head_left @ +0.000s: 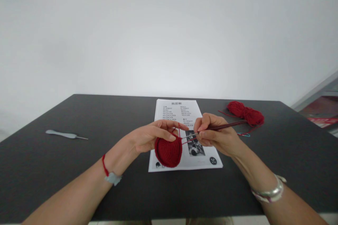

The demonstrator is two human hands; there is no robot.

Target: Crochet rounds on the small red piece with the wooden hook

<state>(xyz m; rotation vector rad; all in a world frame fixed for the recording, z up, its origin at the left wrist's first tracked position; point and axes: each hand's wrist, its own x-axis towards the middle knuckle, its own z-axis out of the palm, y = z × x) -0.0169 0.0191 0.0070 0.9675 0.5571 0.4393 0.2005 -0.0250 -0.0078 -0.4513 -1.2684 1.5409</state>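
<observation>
Between the thumb and fingers of my left hand [154, 134] is a round, cupped piece of red crochet work [169, 152], pinched at its upper edge. Red yarn runs over that hand's raised index finger. My right hand [215, 133] grips a crochet hook [221, 126] with a dark red handle, its metal shaft pointing left to the edge of the crochet piece. A strand of red yarn stretches from the work toward my right hand. Whether the hook's tip sits inside a stitch is too small to tell.
Under my hands lies a stack of printed pattern sheets [174, 112] on the black table [118, 112]. A red yarn skein [245, 113] is at the right, with a small blue loop [245, 135] near it. Another hook with a grey handle [62, 134] lies at the left.
</observation>
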